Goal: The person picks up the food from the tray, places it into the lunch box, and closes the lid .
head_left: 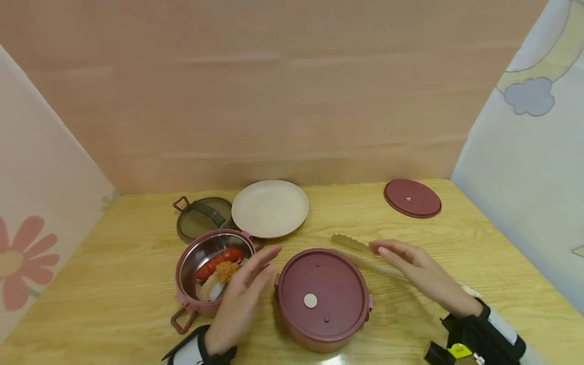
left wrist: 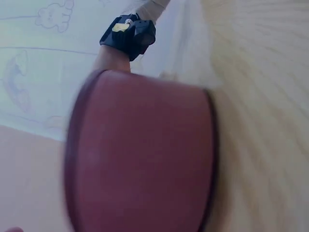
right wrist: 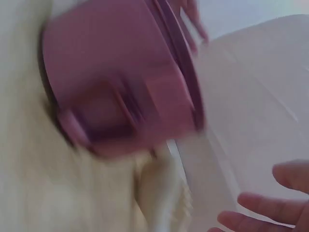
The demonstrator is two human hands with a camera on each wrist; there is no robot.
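A maroon pot (head_left: 310, 338) stands in front of me, covered by a flat maroon lid (head_left: 342, 284) with a pale round dot. To its left hovers my left hand (head_left: 246, 304), fingers extended and holding nothing, overlapping the edge of an open pink pot (head_left: 206, 308). That pot contains a red sausage (head_left: 219, 263), an orange-brown crumbly piece (head_left: 225, 271) and paler pieces. My right hand (head_left: 422, 271) is to the right of the lidded pot, above wooden-looking tongs (head_left: 380, 267). In the right wrist view its fingers (right wrist: 270, 208) are spread, apart from the pot's side handle (right wrist: 101, 111).
Behind the open pot lie a dark glass lid (head_left: 196, 225) with a strap-like handle and a cream plate (head_left: 270, 208). At the back right is another maroon lid (head_left: 412, 197). Panels close off the table's back and sides.
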